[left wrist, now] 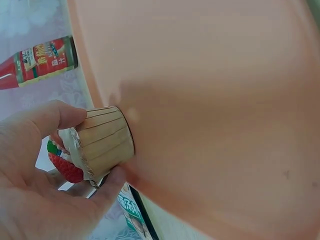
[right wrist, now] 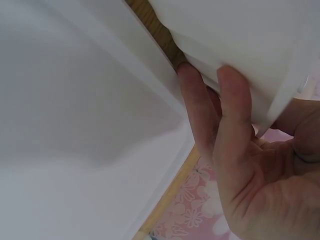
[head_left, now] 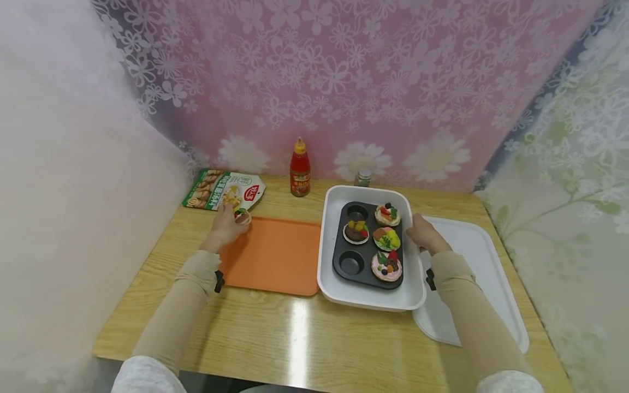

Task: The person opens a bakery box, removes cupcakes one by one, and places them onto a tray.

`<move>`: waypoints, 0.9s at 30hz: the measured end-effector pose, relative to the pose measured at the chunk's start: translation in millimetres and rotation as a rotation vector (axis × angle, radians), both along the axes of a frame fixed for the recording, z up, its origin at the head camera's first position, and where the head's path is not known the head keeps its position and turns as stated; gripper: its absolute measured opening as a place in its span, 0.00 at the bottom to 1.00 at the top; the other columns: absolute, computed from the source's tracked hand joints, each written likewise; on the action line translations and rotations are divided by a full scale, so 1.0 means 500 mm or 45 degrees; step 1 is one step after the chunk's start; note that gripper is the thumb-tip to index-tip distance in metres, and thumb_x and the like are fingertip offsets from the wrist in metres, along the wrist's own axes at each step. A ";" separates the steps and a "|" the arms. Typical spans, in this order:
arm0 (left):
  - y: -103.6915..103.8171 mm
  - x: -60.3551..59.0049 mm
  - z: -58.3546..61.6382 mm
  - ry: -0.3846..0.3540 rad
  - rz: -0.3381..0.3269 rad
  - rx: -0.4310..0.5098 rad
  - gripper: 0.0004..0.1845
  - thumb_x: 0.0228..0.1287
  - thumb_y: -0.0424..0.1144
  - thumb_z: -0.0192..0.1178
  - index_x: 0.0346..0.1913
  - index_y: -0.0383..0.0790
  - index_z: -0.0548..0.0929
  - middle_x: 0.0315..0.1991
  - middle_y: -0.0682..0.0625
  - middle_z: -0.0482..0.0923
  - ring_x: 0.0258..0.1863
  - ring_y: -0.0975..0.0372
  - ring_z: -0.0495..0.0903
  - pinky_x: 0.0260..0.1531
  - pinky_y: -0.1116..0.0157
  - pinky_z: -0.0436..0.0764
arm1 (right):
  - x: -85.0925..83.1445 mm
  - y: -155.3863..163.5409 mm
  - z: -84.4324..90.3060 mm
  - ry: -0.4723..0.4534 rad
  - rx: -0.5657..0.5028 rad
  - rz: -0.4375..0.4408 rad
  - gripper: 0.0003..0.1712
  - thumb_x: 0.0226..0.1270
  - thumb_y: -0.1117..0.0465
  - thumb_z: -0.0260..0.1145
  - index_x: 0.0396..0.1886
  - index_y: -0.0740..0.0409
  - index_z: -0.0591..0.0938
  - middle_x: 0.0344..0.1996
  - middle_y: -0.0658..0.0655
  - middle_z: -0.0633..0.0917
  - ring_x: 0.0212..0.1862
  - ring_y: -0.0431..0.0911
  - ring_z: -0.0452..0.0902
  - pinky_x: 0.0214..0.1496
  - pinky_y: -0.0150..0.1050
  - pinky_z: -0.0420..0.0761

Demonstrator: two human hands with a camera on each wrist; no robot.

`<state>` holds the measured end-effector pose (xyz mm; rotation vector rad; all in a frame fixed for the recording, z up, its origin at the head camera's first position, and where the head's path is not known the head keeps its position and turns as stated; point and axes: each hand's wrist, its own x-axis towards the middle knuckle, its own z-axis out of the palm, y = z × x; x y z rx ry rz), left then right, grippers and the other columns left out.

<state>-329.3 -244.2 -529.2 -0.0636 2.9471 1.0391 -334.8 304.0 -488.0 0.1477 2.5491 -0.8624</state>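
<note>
Left hand pinching a cupcake by its paper case, thumb on one side and fingers under the other, at the far left corner of the orange tray. In the left wrist view, base of the cupcake meeting the tray, topping of red and green fruit turned toward the palm. Right hand clamped on the right rim of the white pan, fingers under the lip and thumb above, as shown from the right wrist. Inside the pan, a dark muffin tin with four cupcakes: fruit-topped ones in the right column and a chocolate one in the middle left cup; near left and far left cups bare. White lid lying just right of the pan, partly beneath it. Behind, on the desk, a sauce bottle, a small shaker and a snack packet.

Probable step: setting the cupcake down on the tray. Best done level, base flat before release, grip kept on the case and off the topping, fingers opened sideways to avoid tipping. Pan held steady meanwhile, without lifting its rim.
</note>
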 end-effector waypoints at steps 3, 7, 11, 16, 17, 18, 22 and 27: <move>0.002 -0.002 0.004 0.000 -0.010 0.002 0.42 0.68 0.43 0.67 0.75 0.24 0.60 0.72 0.23 0.58 0.70 0.32 0.66 0.71 0.39 0.70 | -0.001 0.004 0.004 0.013 0.009 0.007 0.37 0.81 0.64 0.41 0.81 0.74 0.42 0.74 0.82 0.61 0.67 0.73 0.73 0.45 0.52 0.88; 0.003 -0.001 0.026 -0.012 -0.045 -0.019 0.48 0.70 0.46 0.65 0.82 0.30 0.50 0.79 0.24 0.51 0.75 0.30 0.61 0.71 0.35 0.68 | 0.001 0.005 0.009 0.004 0.013 0.015 0.37 0.81 0.63 0.41 0.81 0.74 0.41 0.74 0.83 0.60 0.67 0.72 0.73 0.44 0.50 0.87; 0.026 -0.008 0.076 0.102 -0.072 -0.047 0.50 0.70 0.48 0.67 0.84 0.35 0.50 0.79 0.28 0.55 0.76 0.33 0.60 0.71 0.34 0.67 | 0.001 0.011 0.009 -0.007 0.017 0.003 0.38 0.81 0.63 0.40 0.81 0.73 0.40 0.75 0.83 0.59 0.68 0.72 0.72 0.47 0.51 0.87; 0.099 -0.022 0.150 0.180 -0.142 0.057 0.47 0.72 0.49 0.66 0.84 0.42 0.54 0.80 0.34 0.57 0.75 0.39 0.64 0.71 0.38 0.69 | 0.003 0.015 0.010 0.002 -0.005 -0.010 0.38 0.81 0.63 0.40 0.82 0.72 0.39 0.76 0.82 0.58 0.69 0.72 0.71 0.49 0.53 0.87; 0.116 -0.024 0.162 0.179 -0.161 0.106 0.46 0.72 0.49 0.67 0.84 0.43 0.54 0.81 0.35 0.56 0.76 0.41 0.63 0.72 0.38 0.69 | 0.004 0.014 0.009 0.005 -0.014 -0.008 0.38 0.81 0.63 0.40 0.82 0.72 0.40 0.75 0.82 0.59 0.69 0.72 0.72 0.49 0.54 0.87; 0.132 -0.027 0.172 0.187 -0.185 0.127 0.46 0.72 0.49 0.66 0.84 0.44 0.54 0.82 0.37 0.56 0.77 0.42 0.63 0.73 0.39 0.68 | 0.004 0.014 0.007 0.006 -0.020 -0.006 0.38 0.81 0.63 0.40 0.82 0.72 0.39 0.75 0.82 0.59 0.69 0.72 0.71 0.49 0.54 0.87; 0.199 -0.043 0.193 0.237 -0.287 0.193 0.43 0.72 0.47 0.67 0.82 0.40 0.58 0.81 0.39 0.60 0.80 0.45 0.61 0.78 0.42 0.64 | 0.005 0.009 0.001 -0.003 -0.016 -0.014 0.39 0.81 0.63 0.40 0.83 0.71 0.38 0.76 0.81 0.58 0.68 0.70 0.72 0.47 0.51 0.85; 0.279 -0.066 0.190 0.298 -0.462 0.167 0.41 0.71 0.42 0.68 0.79 0.35 0.61 0.74 0.36 0.67 0.73 0.46 0.70 0.76 0.46 0.69 | 0.002 0.003 -0.003 -0.010 -0.006 -0.028 0.38 0.82 0.62 0.40 0.83 0.70 0.39 0.76 0.80 0.60 0.68 0.69 0.72 0.48 0.53 0.85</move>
